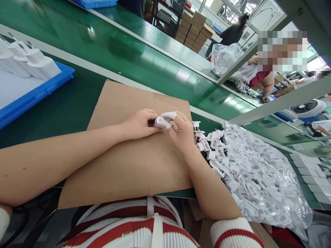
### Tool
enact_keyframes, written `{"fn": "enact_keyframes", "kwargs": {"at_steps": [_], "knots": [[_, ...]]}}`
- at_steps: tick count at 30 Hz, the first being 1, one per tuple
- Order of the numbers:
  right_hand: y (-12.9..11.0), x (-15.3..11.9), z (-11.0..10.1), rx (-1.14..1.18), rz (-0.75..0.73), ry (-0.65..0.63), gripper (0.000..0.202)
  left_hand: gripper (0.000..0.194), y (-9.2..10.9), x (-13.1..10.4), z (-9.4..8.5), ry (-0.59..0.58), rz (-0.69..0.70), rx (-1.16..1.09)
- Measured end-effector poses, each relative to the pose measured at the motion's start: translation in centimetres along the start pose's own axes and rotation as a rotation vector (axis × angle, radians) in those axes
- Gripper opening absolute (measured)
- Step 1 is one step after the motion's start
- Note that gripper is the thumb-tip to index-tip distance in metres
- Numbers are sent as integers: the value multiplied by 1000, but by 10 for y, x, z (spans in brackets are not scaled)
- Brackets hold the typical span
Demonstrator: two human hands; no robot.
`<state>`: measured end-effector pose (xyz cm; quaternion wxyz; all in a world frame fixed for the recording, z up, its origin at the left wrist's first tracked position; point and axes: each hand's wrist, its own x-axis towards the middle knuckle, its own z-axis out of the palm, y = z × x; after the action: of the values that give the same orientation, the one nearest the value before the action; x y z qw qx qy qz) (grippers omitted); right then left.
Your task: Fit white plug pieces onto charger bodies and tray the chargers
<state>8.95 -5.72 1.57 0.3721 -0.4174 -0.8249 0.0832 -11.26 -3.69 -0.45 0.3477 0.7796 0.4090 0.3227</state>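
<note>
A small white plastic part (159,122) is held between my two hands, above a brown cardboard sheet (144,168). My left hand (141,124) grips it from the left with thumb and fingers. On the right, my right hand (181,131) pinches its other side, with white covers on the thumb and a fingertip. The exact outline of the part is partly hidden by the fingers. Just right of my right hand, loose white plug pieces (203,144) lie on the green surface.
A clear bag (263,179) full of white parts lies at the right. White adapters (38,63) stand in a blue tray (36,98) at the left. Beyond the cardboard runs a green conveyor (124,65). Across it, a person in red (265,77) is beside another bag (224,60).
</note>
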Motion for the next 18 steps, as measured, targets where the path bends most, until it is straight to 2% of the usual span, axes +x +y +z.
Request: {"fn": "enact_keyframes", "kwargs": {"at_steps": [8, 18], "knots": [[0, 3, 1, -31, 25, -74, 23, 36, 6, 0, 0, -4, -50, -28], [16, 10, 2, -118, -42, -137, 29, 37, 7, 2, -1, -26, -107, -27]]}}
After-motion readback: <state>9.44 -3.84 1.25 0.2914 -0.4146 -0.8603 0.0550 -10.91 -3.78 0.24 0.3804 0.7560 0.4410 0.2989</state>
